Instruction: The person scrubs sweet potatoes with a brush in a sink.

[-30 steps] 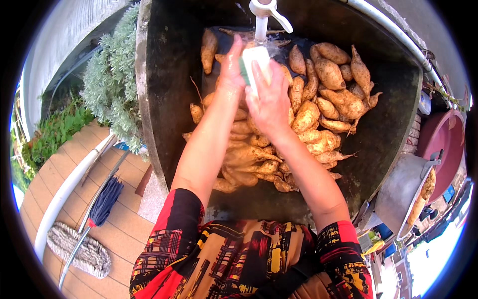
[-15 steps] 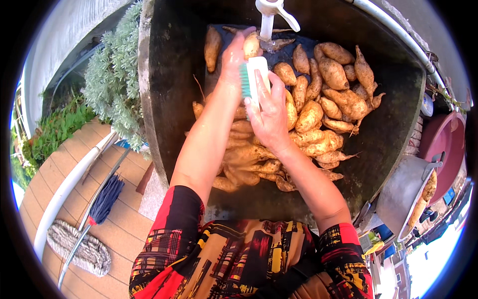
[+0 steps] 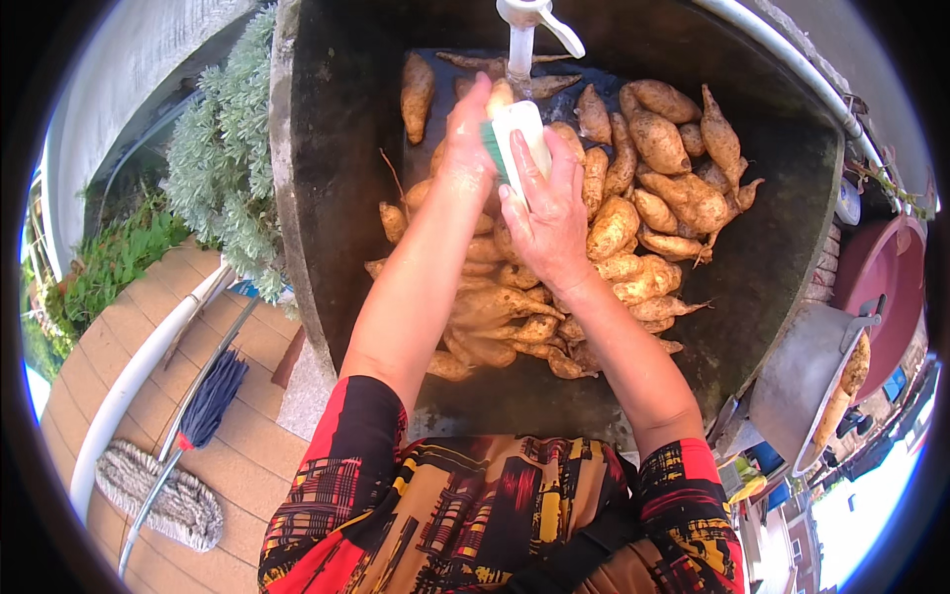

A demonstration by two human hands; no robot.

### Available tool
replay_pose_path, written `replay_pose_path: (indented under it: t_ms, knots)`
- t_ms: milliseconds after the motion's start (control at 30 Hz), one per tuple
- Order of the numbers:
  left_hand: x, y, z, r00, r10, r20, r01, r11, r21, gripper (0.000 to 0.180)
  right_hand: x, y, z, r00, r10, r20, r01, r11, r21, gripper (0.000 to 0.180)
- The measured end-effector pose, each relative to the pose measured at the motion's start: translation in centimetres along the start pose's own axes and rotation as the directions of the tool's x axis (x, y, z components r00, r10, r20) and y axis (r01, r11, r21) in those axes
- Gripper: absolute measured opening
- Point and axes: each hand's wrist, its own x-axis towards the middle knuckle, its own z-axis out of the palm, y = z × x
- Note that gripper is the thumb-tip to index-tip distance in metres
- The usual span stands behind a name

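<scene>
A dark stone sink point(image 3: 782, 218) holds a heap of several brown sweet potatoes point(image 3: 658, 208). Over the heap, my left hand point(image 3: 467, 148) grips one sweet potato point(image 3: 500, 96) just below the white tap point(image 3: 529, 20), from which water runs. My right hand point(image 3: 546, 213) holds a white scrubbing brush with green bristles point(image 3: 515, 139) pressed against that sweet potato. Both forearms reach up from patterned red, yellow and black sleeves.
A metal pot point(image 3: 807, 381) with a sweet potato point(image 3: 839, 396) in it stands right of the sink, beside a dark red basin point(image 3: 886, 272). On the wooden deck at the left lie a mop point(image 3: 158, 495), a blue bundle point(image 3: 213, 396) and a white pipe point(image 3: 139, 366). Grey-green shrubs point(image 3: 218, 168) border the sink.
The brush has slid down and back up along the sweet potato under the tap. Both hands stay over the same spot.
</scene>
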Motion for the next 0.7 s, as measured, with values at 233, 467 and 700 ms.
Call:
replay_pose_path:
  t_ms: [233,467,700]
  knots:
    - [-1.0,-1.5,2.0,0.998,0.066,0.001,-0.066,0.997,0.026,0.031,7.6,4.3,0.5,0.977,0.203,-0.068,-0.212,0.962,-0.173,0.049]
    - [0.6,1.2,-1.5,0.998,0.055,-0.011,-0.054,0.997,0.057,0.044,0.4,-0.3,-0.6,0.999,-0.015,0.035,0.018,0.997,-0.072,0.049]
    - [0.3,1.6,3.3,0.992,0.127,0.023,-0.127,0.992,0.021,0.024,3.4,0.9,0.1,0.999,0.045,-0.002,-0.045,0.999,-0.003,0.05]
